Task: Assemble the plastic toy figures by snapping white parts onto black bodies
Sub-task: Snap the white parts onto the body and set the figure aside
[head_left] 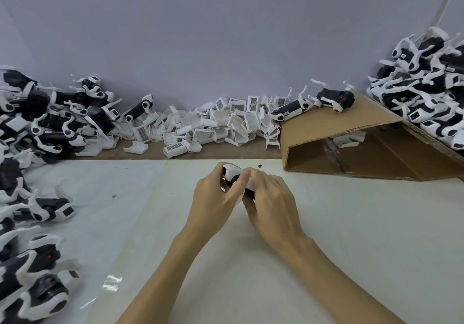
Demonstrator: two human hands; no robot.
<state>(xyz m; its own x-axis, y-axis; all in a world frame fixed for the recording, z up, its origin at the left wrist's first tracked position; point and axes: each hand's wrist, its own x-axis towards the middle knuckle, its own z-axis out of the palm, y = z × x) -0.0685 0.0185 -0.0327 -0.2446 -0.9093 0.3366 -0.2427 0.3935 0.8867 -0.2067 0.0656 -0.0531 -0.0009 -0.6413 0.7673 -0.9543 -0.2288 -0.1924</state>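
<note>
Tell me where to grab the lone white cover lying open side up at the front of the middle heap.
Pinch the white cover across its two raised side walls, coming from above and the near side. It lies apart from the heap, open side up, so both walls are exposed to the fingers.

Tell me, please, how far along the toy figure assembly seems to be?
Done: a heap of assembled black-and-white plastic figures sits at right. In hand: the left hand and right hand grip one black-and-white figure. Left: a pile of loose white plastic parts by the wall and more figures at left.
</note>
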